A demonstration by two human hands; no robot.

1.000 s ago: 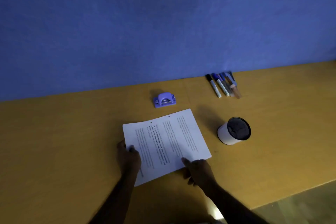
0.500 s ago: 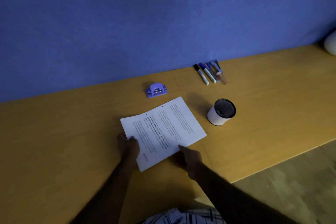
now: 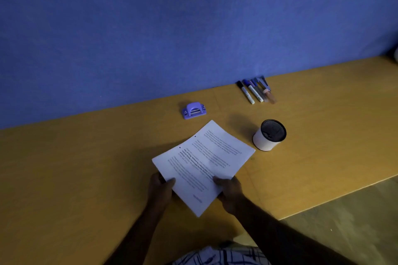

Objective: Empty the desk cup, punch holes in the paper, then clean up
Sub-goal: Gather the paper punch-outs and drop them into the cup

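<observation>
A white printed paper (image 3: 204, 163) with two punched holes along its far-left edge is held just above the yellow desk (image 3: 86, 168). My left hand (image 3: 160, 189) grips its near-left edge and my right hand (image 3: 229, 189) grips its near-right edge, thumbs on top. A purple hole punch (image 3: 193, 110) sits on the desk behind the paper. The white desk cup (image 3: 269, 135) with a dark mesh inside stands to the right, with nothing showing inside it. Several markers and pens (image 3: 256, 92) lie in a row against the wall.
A blue wall (image 3: 193, 28) runs along the back of the desk. The desk's front edge (image 3: 336, 200) slants at the lower right, with floor beyond it. A pale object (image 3: 395, 55) shows at the far right edge.
The paper has lifted and turned counter-clockwise, drawn nearer to me between both hands. My view has shifted back and left; the punch, cup and pens stay put.
</observation>
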